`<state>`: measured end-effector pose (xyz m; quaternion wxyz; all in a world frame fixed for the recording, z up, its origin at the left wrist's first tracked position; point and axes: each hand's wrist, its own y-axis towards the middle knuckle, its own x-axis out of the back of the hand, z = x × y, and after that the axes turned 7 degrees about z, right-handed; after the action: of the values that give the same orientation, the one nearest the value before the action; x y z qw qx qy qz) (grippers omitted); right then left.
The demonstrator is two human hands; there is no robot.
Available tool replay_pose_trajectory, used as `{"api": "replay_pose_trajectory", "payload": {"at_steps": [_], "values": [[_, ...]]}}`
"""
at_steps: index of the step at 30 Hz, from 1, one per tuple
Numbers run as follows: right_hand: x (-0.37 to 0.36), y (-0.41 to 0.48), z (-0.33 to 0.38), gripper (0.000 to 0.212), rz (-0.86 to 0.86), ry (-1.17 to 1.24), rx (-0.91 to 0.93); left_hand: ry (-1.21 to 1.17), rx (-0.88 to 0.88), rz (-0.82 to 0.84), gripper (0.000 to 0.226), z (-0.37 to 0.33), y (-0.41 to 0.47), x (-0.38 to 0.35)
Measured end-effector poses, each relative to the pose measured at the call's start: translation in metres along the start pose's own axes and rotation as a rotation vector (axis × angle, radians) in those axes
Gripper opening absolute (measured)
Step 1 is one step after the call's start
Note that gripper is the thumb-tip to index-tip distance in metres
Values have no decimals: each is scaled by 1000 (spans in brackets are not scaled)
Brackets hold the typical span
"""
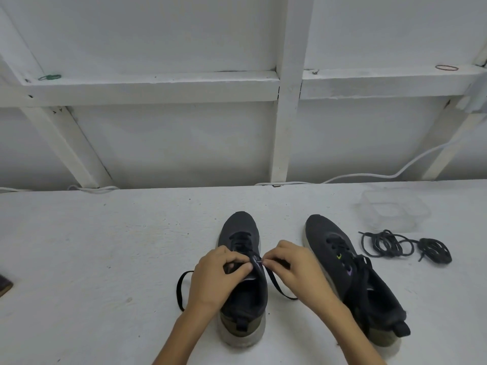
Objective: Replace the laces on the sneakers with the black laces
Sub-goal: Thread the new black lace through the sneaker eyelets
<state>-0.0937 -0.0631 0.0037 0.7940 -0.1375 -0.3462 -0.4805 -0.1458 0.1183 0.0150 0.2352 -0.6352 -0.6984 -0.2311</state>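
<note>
Two dark grey sneakers with olive heels stand toes away from me on the white table. Both hands work on the left sneaker (241, 293). My left hand (214, 277) grips the top of its tongue and eyelet area. My right hand (292, 270) pinches the tip of a black lace (276, 285) at the top eyelet. The lace's other end loops out on the shoe's left side (181, 288). The right sneaker (353, 275) stands laced, untouched.
Loose dark laces lie right of the shoes: a spread coil (386, 243) and a tighter bundle (434, 250). A clear plastic container (392, 209) sits behind them. A white cable (369, 176) runs along the table's back edge below a white wall frame.
</note>
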Motion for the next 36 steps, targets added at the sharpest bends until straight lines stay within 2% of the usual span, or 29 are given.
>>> {"api": "replay_pose_trajectory", "payload": {"at_steps": [3, 5, 8, 12, 17, 20, 25, 27, 29, 32, 36], "values": [[7, 3, 8, 25, 52, -211, 73, -26, -12, -7, 15, 1, 0, -2], [11, 6, 14, 24, 88, -335, 76, -33, -19, -17, 13, 2, 0, -4], [13, 15, 21, 23, 144, -392, 36, -40, -40, -16, 16, 1, -1, -6], [13, 25, 22, 18, 227, -319, -24, 25, -35, -26, 13, 3, 0, -6], [18, 24, 18, 16, 281, -12, -136, 118, -42, -16, 2, 5, -1, -8], [15, 21, 21, 21, 298, 80, -169, 113, -52, -5, 9, 6, -2, -11], [15, 16, 20, 14, 261, 278, -195, -6, -73, -61, 18, 12, -1, 0], [13, 14, 22, 21, 243, 254, -174, -53, -62, -125, 21, 15, 0, 7], [10, 13, 25, 27, 254, 121, -132, -83, -60, -154, 21, 13, -1, 12], [5, 14, 31, 20, 243, -70, -67, -119, -65, -83, 17, 12, 0, 19], [3, 21, 37, 16, 144, -54, -66, -260, -29, 45, 5, 12, 0, 28]]}}
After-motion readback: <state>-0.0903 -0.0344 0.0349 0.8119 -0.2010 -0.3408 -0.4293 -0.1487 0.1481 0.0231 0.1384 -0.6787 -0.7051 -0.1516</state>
